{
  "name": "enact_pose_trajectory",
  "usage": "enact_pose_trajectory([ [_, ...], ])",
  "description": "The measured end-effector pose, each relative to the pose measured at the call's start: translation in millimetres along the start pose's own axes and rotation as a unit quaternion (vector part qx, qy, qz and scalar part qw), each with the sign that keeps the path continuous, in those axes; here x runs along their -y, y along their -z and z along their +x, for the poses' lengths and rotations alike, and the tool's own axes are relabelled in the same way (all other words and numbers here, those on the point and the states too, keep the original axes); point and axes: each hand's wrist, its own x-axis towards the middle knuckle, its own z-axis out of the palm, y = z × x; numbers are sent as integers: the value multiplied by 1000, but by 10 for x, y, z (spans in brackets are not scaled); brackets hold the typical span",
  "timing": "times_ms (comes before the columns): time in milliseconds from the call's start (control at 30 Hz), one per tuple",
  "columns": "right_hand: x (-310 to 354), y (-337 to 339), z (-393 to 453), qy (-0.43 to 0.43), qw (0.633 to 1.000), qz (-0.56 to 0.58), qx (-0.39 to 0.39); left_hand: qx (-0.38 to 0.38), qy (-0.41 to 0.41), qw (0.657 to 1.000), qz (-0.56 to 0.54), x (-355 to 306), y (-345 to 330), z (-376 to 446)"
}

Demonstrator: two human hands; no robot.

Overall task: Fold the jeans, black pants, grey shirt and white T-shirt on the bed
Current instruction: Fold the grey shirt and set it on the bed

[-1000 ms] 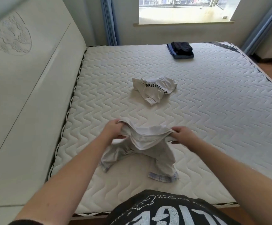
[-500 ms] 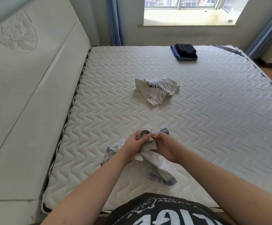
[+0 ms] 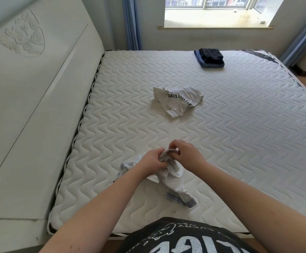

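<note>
Gathering the grey shirt at the near edge of the bed!

Both hands are bunched together on the grey shirt (image 3: 168, 177): the left hand (image 3: 153, 161) grips a wad of it, the right hand (image 3: 187, 154) pinches the same bunch, fingers curled. Its checked cuffs trail loose on the mattress (image 3: 240, 143). Far corner, the black pants (image 3: 211, 54) sit folded atop the jeans (image 3: 209, 64), so by my reckoning two are done. The white T-shirt (image 3: 177, 101) lies crumpled mid-bed, untouched. Halfway there!

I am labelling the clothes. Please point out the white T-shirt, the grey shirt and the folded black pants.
white T-shirt (image 3: 177, 102): head view, on its printed front.
grey shirt (image 3: 174, 181): head view, on its body.
black pants (image 3: 211, 54): head view, on the top fold.
</note>
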Motion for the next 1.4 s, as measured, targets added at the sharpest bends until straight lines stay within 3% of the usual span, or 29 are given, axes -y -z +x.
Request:
enact_pose_trajectory([
  [133, -150, 9, 28, -102, 992, 48, -49, -68, 89, 993, -45, 108, -4, 17],
  [200, -272, 29, 26, -192, 971, 116, -82, -98, 109, 989, 4, 187, 45, 42],
  [333, -600, 128, -17, -342, 873, 314, -153, -97, 100, 977, 162, 335, 198, 38],
  [433, -828, 193, -77, -404, 796, 411, -185, -89, 110, 968, 205, 457, 272, 21],
  [567, -1015, 241, -142, -408, 750, 479, -203, -118, 128, 969, 177, 553, 340, 22],
  [767, -1170, 336, -225, -356, 806, 422, -212, -99, 141, 975, 139, 516, 434, 96],
  [900, -1152, 435, -228, -323, 858, 365, -160, -68, 50, 982, 169, 356, 445, 167],
  [1033, -1041, 639, -143, -250, 946, 188, -92, -86, -20, 979, 186, 46, 555, 306],
  [1100, -950, 834, -59, -202, 970, 116, -71, -109, -43, 974, 195, -172, 700, 389],
  [1267, -681, 1400, 286, -119, 974, -21, -191, -188, -127, 947, 226, -809, 1211, 515],
  [1400, -411, 1881, 533, -64, 956, -46, -281, -196, -179, 929, 256, -1276, 1609, 489],
])
